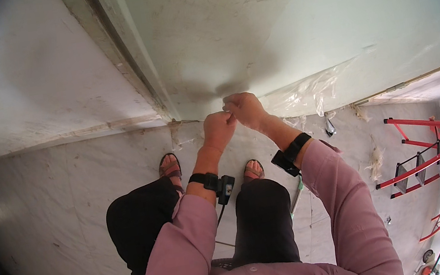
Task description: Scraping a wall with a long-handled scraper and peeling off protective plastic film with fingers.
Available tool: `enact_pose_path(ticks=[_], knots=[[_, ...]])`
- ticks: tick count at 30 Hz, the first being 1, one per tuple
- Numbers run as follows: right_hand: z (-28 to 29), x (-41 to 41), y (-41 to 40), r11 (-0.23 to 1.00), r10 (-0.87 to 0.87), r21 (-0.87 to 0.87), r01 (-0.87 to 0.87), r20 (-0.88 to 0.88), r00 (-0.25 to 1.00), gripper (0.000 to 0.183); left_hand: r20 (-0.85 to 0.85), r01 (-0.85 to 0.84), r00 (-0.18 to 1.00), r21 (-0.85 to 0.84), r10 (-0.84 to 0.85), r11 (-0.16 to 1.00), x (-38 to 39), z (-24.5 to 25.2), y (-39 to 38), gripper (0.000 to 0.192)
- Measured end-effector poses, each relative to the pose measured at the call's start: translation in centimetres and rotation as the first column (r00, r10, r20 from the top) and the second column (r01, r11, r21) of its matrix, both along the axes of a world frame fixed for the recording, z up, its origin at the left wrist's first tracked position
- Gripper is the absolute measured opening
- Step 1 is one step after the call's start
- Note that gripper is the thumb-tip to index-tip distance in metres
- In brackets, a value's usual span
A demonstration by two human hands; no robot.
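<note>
My left hand point(219, 130) is curled with thumb and forefinger together, close to the bottom edge of a pale, smudged panel point(203, 32). My right hand point(246, 109) touches it from the right, its fingers bent and pinched against the panel's lower part. From behind the right hand, loose clear plastic film point(303, 92) runs rightward, wrinkled and hanging partly off the panel. The film's edge seems to be in my right fingers. Whether the left fingertips also hold film is hidden.
A red-framed stepladder point(425, 152) lies on its side at the right. Scraps of film point(376, 162) litter the marble-like floor point(42, 217). A green-and-white handle point(297, 197) lies by my right leg. A vertical metal frame point(118, 41) borders the panel's left side.
</note>
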State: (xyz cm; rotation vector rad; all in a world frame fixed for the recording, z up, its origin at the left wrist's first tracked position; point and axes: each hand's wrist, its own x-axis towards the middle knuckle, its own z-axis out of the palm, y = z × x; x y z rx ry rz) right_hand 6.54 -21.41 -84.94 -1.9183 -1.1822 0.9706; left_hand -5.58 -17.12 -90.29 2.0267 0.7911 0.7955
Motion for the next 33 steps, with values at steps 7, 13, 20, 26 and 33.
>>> enact_pose_path(ticks=[7,13,20,26,33], knots=[[0.8,-0.4,-0.1,0.997,0.046,0.049,-0.059,0.235,0.971,0.017,-0.154,0.113,0.982,0.031,-0.107,0.993,-1.3,2.3,1.2,0.018],[-0.1,-0.4,-0.3,0.988,0.062,0.11,-0.109,0.365,0.929,0.016,-0.398,0.342,0.846,-0.106,-0.355,0.934,-3.1,8.2,4.3,0.029],[-1.0,-0.7,0.1,0.977,0.197,-0.038,-0.208,0.523,0.829,0.013,-0.566,0.046,0.819,0.217,0.087,0.975,1.5,12.0,3.5,0.057],[-1.6,-1.3,-0.6,0.994,0.069,0.05,-0.102,0.443,0.894,0.016,-0.665,0.111,0.728,0.358,0.169,0.927,3.6,9.9,3.2,0.046],[-1.8,-1.5,-0.7,0.995,0.087,0.006,-0.101,0.462,0.883,0.018,-0.7,0.214,0.699,0.397,0.144,0.893,3.6,9.1,3.8,0.033]])
